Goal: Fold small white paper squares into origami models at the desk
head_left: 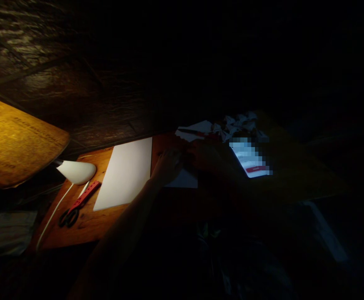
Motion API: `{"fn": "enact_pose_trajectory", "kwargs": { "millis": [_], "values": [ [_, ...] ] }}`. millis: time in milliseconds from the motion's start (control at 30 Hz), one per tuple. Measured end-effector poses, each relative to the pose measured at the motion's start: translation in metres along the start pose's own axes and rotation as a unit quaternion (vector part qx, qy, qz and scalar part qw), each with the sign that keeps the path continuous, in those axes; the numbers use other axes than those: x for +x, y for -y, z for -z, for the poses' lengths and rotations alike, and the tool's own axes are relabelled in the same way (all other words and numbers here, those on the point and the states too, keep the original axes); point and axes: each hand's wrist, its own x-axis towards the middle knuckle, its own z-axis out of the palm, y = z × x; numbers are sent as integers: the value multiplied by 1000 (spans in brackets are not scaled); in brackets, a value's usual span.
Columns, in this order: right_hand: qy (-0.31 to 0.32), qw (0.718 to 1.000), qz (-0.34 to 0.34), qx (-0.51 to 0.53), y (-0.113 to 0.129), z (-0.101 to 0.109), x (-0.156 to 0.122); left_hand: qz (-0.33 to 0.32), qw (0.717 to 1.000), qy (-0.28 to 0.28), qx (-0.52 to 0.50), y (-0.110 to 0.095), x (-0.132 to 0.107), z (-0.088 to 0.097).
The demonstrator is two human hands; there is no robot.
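In dim light, my left hand (168,163) lies over a white sheet of paper (183,180) on the wooden table. My right hand (199,155) is beside it, in deep shadow, near the sheet's upper right part. The fingers of both hands are too dark to make out, so I cannot tell whether they grip the paper or rest on it. Left of my left hand lies a larger white sheet or stack of paper (125,175), brightly lit by the lamp. Beyond the hands is another white paper (197,128), with a slim dark and red object across it.
A lamp with a yellow printed shade (19,143) and white base (77,171) stands at the left. Red scissors with black handles (79,205) lie by its cord. Several small folded white paper pieces (228,124) sit at the back, behind a lit phone (249,160).
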Motion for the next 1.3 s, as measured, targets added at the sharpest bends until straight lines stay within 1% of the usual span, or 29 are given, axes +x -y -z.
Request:
{"fn": "enact_pose_trajectory", "kwargs": {
  "millis": [133,300,467,667,800,1067,1233,1300],
  "values": [
    [-2,1000,-4,3,0,-2,0,-5,1000,-12,-7,2,0,-1],
    [6,1000,-11,-3,1,-3,-1,7,1000,0,-8,5,2,-2],
    [2,1000,-8,-5,0,-7,0,14,1000,-14,-5,7,3,-4],
    [-5,1000,-16,2,2,-6,1,27,999,-30,16,6,0,2],
    [-5,999,-28,17,2,-4,2,60,997,-54,17,9,-2,8],
    [-35,993,-103,46,-1,1,2,127,989,-76,28,20,-5,13],
    [-51,987,-146,32,4,8,0,152,984,-84,50,19,-7,16],
    [-50,985,-161,24,6,10,-1,159,982,-77,62,17,-8,17]
  ]
}}
